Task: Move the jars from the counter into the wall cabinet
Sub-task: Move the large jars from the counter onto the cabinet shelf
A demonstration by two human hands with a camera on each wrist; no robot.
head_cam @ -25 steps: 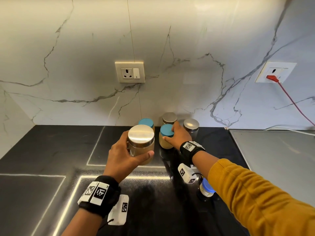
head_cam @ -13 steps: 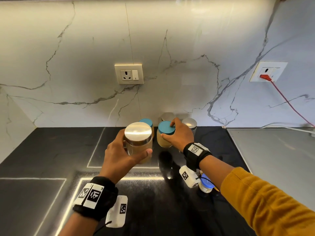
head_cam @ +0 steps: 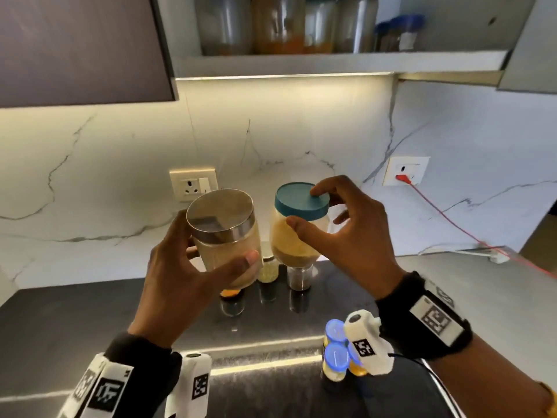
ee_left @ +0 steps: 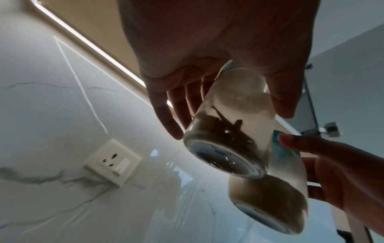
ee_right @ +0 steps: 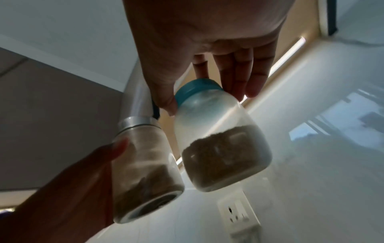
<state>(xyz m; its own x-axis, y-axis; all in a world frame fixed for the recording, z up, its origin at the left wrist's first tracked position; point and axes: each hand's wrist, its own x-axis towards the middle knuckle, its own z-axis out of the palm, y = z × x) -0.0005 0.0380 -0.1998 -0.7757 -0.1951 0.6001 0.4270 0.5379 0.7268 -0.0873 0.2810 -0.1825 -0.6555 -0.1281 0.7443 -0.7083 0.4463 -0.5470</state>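
**Both jars off the counter, one in each hand**

Marble backsplash fills the background, with the dark counter below it and the open wall cabinet above; take the white wall socket on the backsplash as your landmark.

Your left hand is wrapped round the steel-lidded jar: thumb across the glass front, fingers behind. The jar is held in the air, just below and to the right of the socket, tilted a little. The left wrist view shows dark sticks and pale powder inside it.

Your right hand pinches the teal-lidded jar at its lid, one fingertip on the top edge and the thumb on the jar's shoulder just under the rim, the remaining fingers spread behind. This jar hangs to the right of the socket, close beside the steel-lidded jar; whether the two jars touch cannot be told. The right wrist view shows brown granules filling its lower part.

Three small jars stand on the counter below the socket, partly hidden behind the two held jars; contents are dark, yellow and orange.

Two blue-lidded jars stand on the counter nearer you, right of the socket, partly behind your right wrist camera.

Several tall containers already stand on the cabinet shelf, blurred, up and right of the socket.

A red cord runs from a second socket far right of the landmark.
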